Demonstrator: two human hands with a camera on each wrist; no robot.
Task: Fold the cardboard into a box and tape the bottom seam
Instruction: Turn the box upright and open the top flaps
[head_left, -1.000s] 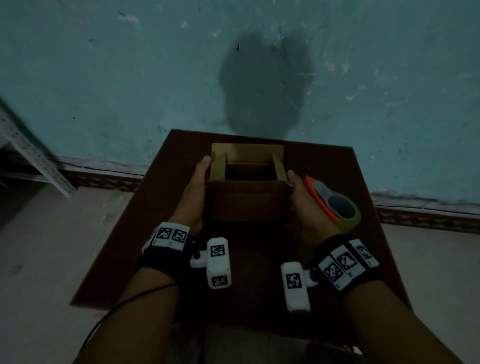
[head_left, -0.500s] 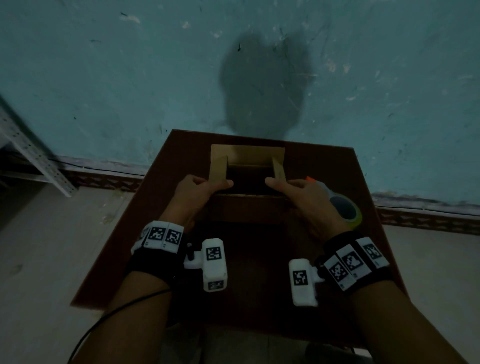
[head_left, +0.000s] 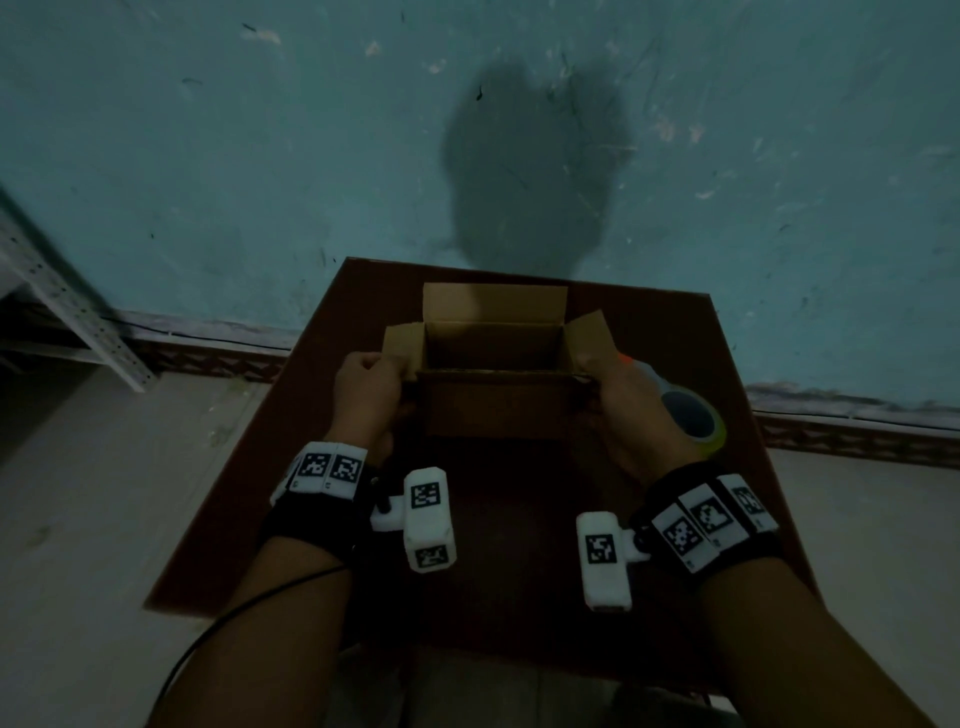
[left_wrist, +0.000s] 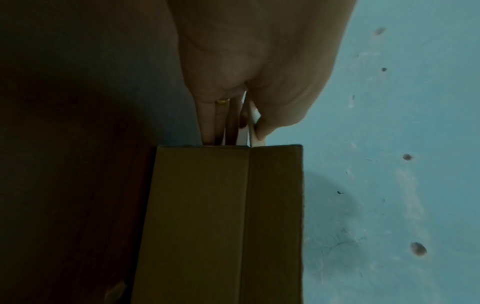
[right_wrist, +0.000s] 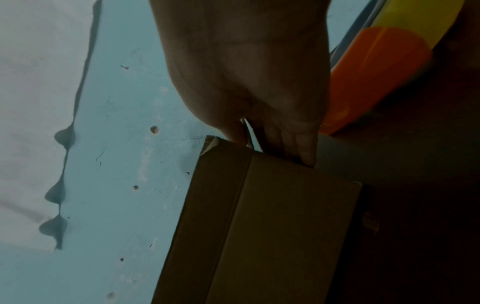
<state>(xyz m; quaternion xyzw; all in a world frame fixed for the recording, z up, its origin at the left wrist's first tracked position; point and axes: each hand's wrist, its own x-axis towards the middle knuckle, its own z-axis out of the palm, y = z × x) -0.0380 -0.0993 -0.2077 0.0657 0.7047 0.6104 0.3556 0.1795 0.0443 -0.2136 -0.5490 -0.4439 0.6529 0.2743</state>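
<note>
A brown cardboard box (head_left: 493, 410) stands upright and open-topped on the dark red table (head_left: 519, 571). Its far flap (head_left: 493, 304) stands up and the two side flaps splay outward. My left hand (head_left: 366, 387) pinches the left side flap (head_left: 402, 345) between thumb and fingers, seen close in the left wrist view as the flap edge (left_wrist: 250, 127) above the box wall (left_wrist: 221, 226). My right hand (head_left: 621, 402) pinches the right side flap (head_left: 592, 335) the same way; the right wrist view shows the fingers (right_wrist: 298, 144) at the box corner (right_wrist: 259, 226).
A tape dispenser (head_left: 691, 421) with an orange handle and yellow-green rim lies on the table just right of my right hand, also the orange and yellow shape (right_wrist: 376, 78). A teal wall (head_left: 260, 156) rises behind the table. A metal shelf frame (head_left: 62, 306) stands at left.
My hands went from the box's sides to its inner side flaps and pulled them outward. The two flaps now splay open to left and right.
</note>
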